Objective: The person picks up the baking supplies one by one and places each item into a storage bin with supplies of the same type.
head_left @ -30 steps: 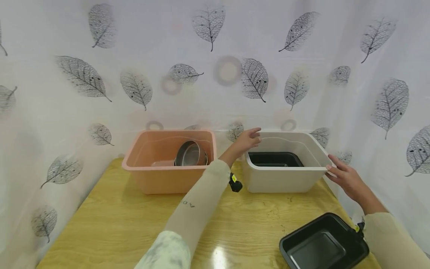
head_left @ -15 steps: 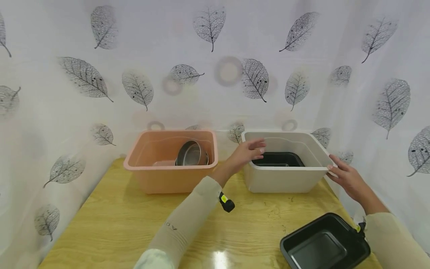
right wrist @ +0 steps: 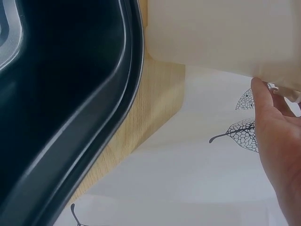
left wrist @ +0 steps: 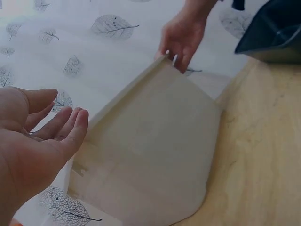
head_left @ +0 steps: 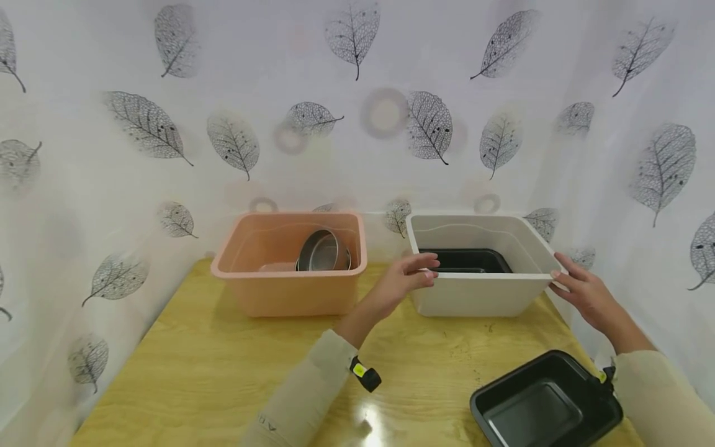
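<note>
Touching the white tub (head_left: pixel 480 297): the right hand (head_left: pixel 591 299) has its near right corner, with the grip bent round the rim, thumb and fingers both on it.
Left hand (head_left: pixel 398 285): it is at the near left corner of the white tub, palm turned toward the tub. Its grip is loose, with the fingers stretched out and a gap beside the thumb (I cannot tell if the fingertips touch the rim).
White tub's place: it stands upright at the back right of the tabletop (head_left: pixel 212 372), between the two hands.
Inside the white tub: a black pan (head_left: pixel 469 259) lies low down, and the front wall hides part of it.
Peach tub: the peach tub (head_left: pixel 290 297) stands left of the white tub, apart from it.
Inside the peach tub: a round metal tin (head_left: pixel 323 251) leans on its side near the right wall.
Front right: a black baking pan (head_left: pixel 533 406) sits on the tabletop with its hollow side up, close to the right sleeve (head_left: pixel 659 394).
Left sleeve (head_left: pixel 304 391): it is pale, like the other one.
Behind it all: a white curtain (head_left: pixel 279 56) has dark leaves printed on it.
</note>
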A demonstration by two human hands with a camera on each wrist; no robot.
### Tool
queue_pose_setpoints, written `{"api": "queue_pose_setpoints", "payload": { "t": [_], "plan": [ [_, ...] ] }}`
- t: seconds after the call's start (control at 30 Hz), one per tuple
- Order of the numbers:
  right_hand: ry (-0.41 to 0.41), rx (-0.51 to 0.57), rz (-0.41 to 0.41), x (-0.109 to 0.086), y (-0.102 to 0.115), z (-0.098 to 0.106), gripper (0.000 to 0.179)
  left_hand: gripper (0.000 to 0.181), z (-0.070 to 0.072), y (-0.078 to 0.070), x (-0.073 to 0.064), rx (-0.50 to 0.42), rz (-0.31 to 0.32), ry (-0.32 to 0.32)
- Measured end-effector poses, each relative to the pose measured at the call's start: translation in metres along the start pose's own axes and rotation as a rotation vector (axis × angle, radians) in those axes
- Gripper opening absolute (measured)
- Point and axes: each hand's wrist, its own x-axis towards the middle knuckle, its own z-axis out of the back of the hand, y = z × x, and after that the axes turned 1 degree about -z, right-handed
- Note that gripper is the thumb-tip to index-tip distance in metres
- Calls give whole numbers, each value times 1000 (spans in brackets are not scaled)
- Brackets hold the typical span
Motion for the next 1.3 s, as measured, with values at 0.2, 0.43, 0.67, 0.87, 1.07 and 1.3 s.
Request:
{"api": "queue_pose_setpoints", "payload": {
  "t": [0.2,0.43,0.67,0.87,1.07,1.3],
  "plan": [
    [-5,17,6,0,0,-1,72,44,-13,15,-27,24,42,11],
    [-12,-1,-9,-1,0,-1,71,42,-42,40,-56,25,104,-20],
    [-20,-28,-24,2,3,-2,71,44,-69,69,-82,2,127,19],
    [-41,-47,-52,1,3,-2,72,47,-95,88,-102,4,152,59],
    [-35,-43,-48,1,2,-2,71,46,-115,94,-115,-37,229,94],
    [-37,-31,-54,1,1,-1,70,44,-127,98,-124,-10,222,156]
  ]
}}
